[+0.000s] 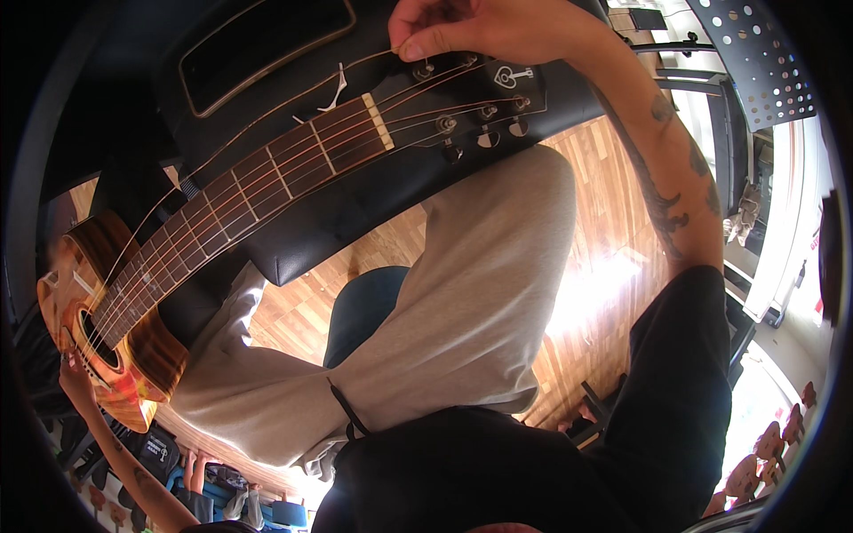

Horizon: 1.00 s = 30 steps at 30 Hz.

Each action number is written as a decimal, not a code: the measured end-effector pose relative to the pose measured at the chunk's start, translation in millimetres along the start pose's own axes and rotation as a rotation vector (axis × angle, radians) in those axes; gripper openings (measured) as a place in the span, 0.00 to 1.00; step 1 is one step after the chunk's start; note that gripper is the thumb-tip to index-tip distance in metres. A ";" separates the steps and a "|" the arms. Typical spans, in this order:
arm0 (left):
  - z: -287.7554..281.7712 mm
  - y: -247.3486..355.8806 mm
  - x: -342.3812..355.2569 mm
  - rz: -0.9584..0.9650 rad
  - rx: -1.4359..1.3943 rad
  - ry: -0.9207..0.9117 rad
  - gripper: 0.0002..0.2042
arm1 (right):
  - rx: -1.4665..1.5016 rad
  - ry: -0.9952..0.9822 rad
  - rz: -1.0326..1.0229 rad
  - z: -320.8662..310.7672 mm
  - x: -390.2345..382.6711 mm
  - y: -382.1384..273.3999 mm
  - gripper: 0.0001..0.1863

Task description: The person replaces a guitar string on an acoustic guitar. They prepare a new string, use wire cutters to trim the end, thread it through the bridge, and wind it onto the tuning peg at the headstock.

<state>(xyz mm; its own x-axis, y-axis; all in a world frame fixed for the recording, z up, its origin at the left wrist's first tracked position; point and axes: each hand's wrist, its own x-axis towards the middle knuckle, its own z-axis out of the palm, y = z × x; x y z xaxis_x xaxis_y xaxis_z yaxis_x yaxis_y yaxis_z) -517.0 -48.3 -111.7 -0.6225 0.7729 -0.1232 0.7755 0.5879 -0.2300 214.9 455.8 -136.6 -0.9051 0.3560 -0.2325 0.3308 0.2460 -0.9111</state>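
Observation:
An acoustic guitar (160, 364) with a wood-coloured body lies across a black padded surface (329, 240), its neck running up to the right. Beside the dark headstock (531, 84), my right hand (435, 28) pinches a loose guitar string (258, 120) between thumb and finger. That string arches above the fretboard (258, 182), apart from the other strings, and runs down toward the soundhole (99, 342). My left hand (75, 377) is at the guitar body by the soundhole, near the strings; its fingers are too small and partly hidden to read. Tuning pegs (487, 113) line the headstock.
A small white pointed piece (338, 89) lies beside the neck. Behind it is a dark panel with a pale rim (197, 114). A perforated black stand (755, 67) is at the far right. My legs in beige trousers (462, 320) are below the headstock, over a wooden floor (591, 178).

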 end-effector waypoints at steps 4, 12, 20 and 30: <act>3.0 -11.8 -1.5 0.018 0.022 0.010 0.15 | 0.003 -0.027 0.047 -0.3 1.9 0.0 0.06; -3.3 22.7 -8.3 0.001 -0.100 0.015 0.19 | 0.020 0.059 0.045 7.8 -8.8 5.1 0.07; -3.4 23.9 -9.0 -0.028 -0.080 -0.005 0.18 | 0.017 0.063 0.029 8.1 -9.1 5.1 0.06; -1.9 24.8 -9.4 -0.001 -0.054 0.039 0.18 | -0.043 0.094 -0.001 11.5 -7.9 2.8 0.05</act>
<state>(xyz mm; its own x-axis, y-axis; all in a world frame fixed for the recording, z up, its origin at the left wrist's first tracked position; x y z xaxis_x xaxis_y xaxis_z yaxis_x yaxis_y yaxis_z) -491.6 -40.5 -114.4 -0.6196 0.7803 -0.0848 0.7800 0.6001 -0.1771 219.9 443.3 -141.3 -0.8772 0.4380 -0.1968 0.3427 0.2840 -0.8955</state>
